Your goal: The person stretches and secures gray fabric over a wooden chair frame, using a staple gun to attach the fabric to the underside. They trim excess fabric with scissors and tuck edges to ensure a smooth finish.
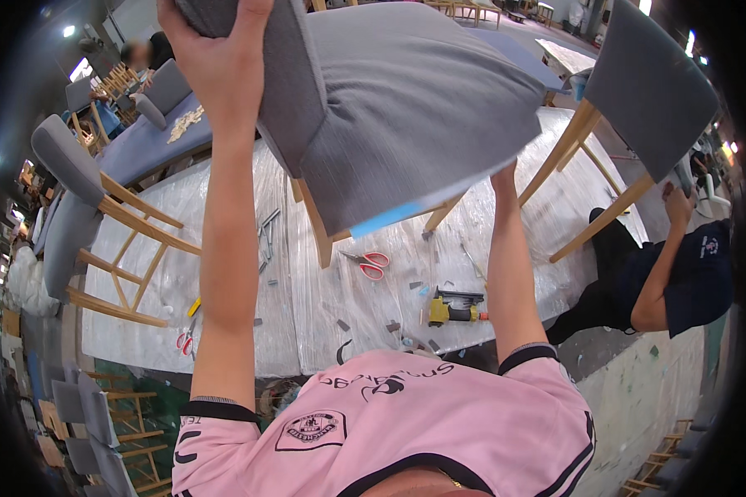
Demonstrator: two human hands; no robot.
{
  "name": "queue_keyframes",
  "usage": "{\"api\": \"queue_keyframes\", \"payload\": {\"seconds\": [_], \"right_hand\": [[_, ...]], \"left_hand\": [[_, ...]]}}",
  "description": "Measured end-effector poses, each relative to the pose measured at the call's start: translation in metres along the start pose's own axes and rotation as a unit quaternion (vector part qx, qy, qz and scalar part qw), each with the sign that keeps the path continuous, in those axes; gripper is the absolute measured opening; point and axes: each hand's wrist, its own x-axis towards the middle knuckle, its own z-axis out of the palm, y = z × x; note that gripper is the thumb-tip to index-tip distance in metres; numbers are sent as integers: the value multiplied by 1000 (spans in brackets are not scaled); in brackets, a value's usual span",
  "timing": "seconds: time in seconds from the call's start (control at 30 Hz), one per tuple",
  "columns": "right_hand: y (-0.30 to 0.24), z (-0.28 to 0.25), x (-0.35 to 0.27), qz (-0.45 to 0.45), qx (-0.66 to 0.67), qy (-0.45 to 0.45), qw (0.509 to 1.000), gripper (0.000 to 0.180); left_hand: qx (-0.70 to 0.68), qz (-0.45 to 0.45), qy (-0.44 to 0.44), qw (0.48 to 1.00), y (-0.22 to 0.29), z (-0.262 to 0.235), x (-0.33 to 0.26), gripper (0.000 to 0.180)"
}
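- Head view, left hand [224,79]: clamped on the backrest of the grey chair [414,108], thumb and fingers spread on either side of the padding.
- Head view, right hand [504,176]: at the far right edge of the same chair's seat. Its fingers are hidden by the seat; whether they are closed on it cannot be told.
- Grey chair: between and above the two hands, tilted, its wooden legs pointing down. The seat cloth is creased beside the backrest. A blue strip [387,219] shows along the seat's lower edge.
- Table [273,344]: below both hands, covered with clear, wrinkled plastic.
- Scissors [371,264] with red handles: on the table, between the forearms, nearer the body than either hand.
- Staple gun [454,309], yellow and black: on the table, bodyward of the right hand, beside that forearm.
- Metal strips [268,242]: right of the left forearm, scattered.
- Second chair [133,217]: left of the left hand and bodyward of it, lying tipped over.
- Third chair [651,87]: right of the right hand, grey back raised.
- Co-worker [684,277] in a dark shirt: farther right of the right hand, one arm raised beside the third chair.
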Motion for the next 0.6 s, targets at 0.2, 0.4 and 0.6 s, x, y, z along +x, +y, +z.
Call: {"api": "queue_keyframes", "payload": {"seconds": [0.2,0.4,0.6], "right_hand": [[22,91,-1,-79,-207,-22,975,60],[30,132,-19,-67,-244,74,965,55],[5,73,-59,-140,-176,248,942,36]], "left_hand": [[15,-98,30,995,-69,-51,-2,87],[112,-339,-35,933,-75,-90,-135,88],[57,-404,-29,913,-56,-91,-171,68]]}}
